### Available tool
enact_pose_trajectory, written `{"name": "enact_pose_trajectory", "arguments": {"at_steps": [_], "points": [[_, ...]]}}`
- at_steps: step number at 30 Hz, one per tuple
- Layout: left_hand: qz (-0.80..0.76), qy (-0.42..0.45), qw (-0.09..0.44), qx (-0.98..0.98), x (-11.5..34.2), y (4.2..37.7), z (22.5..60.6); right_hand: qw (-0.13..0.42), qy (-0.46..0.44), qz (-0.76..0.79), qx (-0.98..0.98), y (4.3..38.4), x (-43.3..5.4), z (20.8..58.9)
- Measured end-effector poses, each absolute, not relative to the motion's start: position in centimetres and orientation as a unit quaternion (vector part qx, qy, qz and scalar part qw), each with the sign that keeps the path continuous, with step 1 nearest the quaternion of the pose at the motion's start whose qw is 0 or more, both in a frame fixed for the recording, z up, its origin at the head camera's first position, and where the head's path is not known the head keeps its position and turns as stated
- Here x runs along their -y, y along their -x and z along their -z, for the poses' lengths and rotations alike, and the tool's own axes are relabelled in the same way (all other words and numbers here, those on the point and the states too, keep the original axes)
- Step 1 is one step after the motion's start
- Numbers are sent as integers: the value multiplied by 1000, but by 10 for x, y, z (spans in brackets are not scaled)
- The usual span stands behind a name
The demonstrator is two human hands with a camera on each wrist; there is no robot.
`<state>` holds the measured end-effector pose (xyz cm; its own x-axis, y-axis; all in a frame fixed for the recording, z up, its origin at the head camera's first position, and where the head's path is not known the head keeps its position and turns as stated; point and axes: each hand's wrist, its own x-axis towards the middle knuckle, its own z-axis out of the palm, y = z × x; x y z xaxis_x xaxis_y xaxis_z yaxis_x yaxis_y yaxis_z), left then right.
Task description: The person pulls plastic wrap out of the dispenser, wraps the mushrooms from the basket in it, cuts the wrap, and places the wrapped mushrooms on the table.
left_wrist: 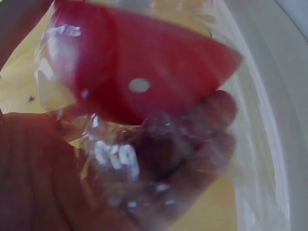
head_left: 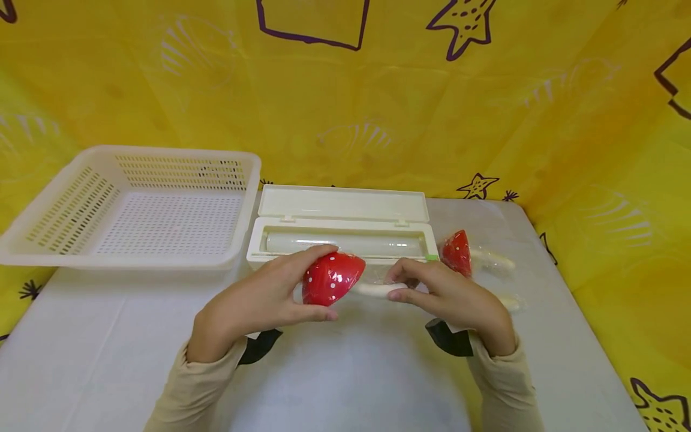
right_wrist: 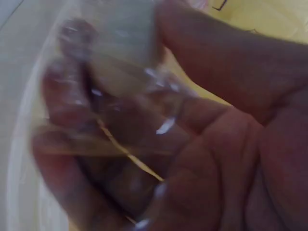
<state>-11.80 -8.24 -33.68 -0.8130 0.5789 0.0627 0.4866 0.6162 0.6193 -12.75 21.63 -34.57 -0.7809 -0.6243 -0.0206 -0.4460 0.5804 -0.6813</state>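
A toy mushroom with a red, white-dotted cap and a pale stem hangs in front of the film box, wrapped in clear plastic film. My left hand grips the cap, thumb below and fingers over the top. In the left wrist view, crinkled film lies between the cap and the palm. My right hand pinches the stem's end between thumb and fingers. Close up in the right wrist view, the stem has film stretched over it and the fingers.
Behind the hands stands a white film box, lid raised, with a roll inside. A white slotted basket sits at the left. To the right lie another wrapped mushroom and a pale stem, partly hidden by the right hand.
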Motion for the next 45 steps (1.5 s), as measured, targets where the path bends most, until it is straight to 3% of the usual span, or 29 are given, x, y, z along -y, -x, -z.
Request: {"name": "enact_pose_trajectory", "arguments": {"at_steps": [4,11,21,32,45], "points": [[-312,-293,114,-897,82,122,344,172,324,327,-871,133,-216,354],[-305,-287,176,-891,80,131,362,189,354,290,-869,145,-210,372],[-324,-302,208,-872,78,142,375,224,362,286,-858,158,-205,395],[-331,-377,165,-849,76,151,390,230,332,249,-880,167,-195,417],[-249,-239,136,-929,70,143,386,198,298,204,-911,166,-183,420]]}}
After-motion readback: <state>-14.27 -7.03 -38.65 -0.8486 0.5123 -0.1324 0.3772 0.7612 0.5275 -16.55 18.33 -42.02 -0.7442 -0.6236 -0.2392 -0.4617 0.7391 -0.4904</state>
